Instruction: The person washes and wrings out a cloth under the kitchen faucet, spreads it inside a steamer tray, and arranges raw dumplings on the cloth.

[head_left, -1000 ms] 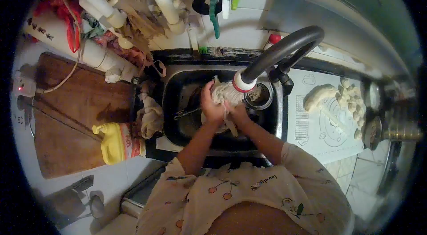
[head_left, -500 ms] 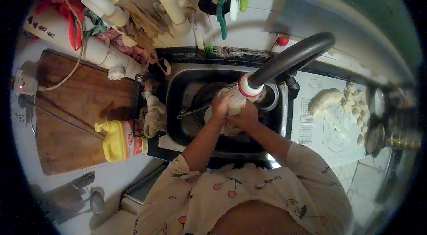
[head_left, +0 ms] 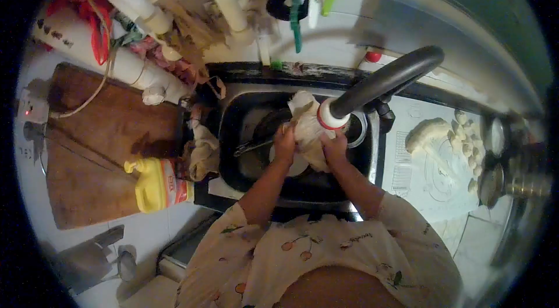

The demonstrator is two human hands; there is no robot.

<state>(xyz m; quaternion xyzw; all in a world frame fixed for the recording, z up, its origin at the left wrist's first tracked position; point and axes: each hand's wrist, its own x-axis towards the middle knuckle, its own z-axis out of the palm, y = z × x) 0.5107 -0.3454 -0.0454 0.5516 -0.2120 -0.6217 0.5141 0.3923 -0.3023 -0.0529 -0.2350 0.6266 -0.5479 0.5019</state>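
A wet, pale cloth [head_left: 310, 136] is stretched between my hands over the black sink [head_left: 239, 182]. My left hand [head_left: 284, 143] grips its left side, and my right hand [head_left: 334, 149] is closed on its right edge. Directly above it hangs the white, red-ringed nozzle [head_left: 332, 115] of the dark curved faucet [head_left: 396, 78]. Part of the cloth lies behind the nozzle. Below my hands in the basin a pale round thing [head_left: 298, 163] shows partly. A thin metal utensil [head_left: 251, 146] leans left of my left hand, and a metal-rimmed round vessel [head_left: 364, 130] sits at the right.
A yellow jug [head_left: 152, 185] stands left of the sink by a wooden board [head_left: 87, 150]. Another cloth [head_left: 204, 150] hangs at the sink's left edge. On the right, a white mat [head_left: 416, 182] bears dough [head_left: 428, 133] and several small dough pieces [head_left: 466, 145].
My hands have moved apart, and the cloth, bunched between them before, is now spread out and reaches higher behind the nozzle. The view has shifted slightly.
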